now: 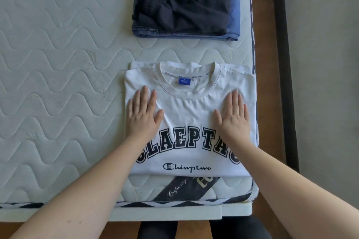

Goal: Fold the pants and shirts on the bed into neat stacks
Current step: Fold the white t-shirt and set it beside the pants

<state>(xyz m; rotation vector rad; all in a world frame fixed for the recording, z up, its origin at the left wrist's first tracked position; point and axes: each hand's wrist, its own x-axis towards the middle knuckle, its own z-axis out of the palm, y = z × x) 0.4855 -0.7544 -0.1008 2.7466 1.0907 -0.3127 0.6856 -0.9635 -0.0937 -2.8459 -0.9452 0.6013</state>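
On the near right corner of the bed (58, 64), the head view shows a folded white shirt (191, 114) lying flat with its collar pointing away from the person. It has a blue neck label (184, 81) inside the collar and large dark printed letters across the chest. Under it, the edge of at least one more white layer shows at the collar side. The left hand (142, 114) lies flat on the left part of the shirt, palm down, with its fingers straight and slightly spread, holding nothing. The right hand (234, 116) lies in the same way on the right part, also flat and gripping nothing. Both thumbs point toward the middle of the shirt. Farther away on the bed, apart from the shirt, there is a stack of folded dark pants (184, 2), with a blue garment (234, 15) at the bottom of it. A dark mattress label (186, 188) shows just below the shirt's near edge.
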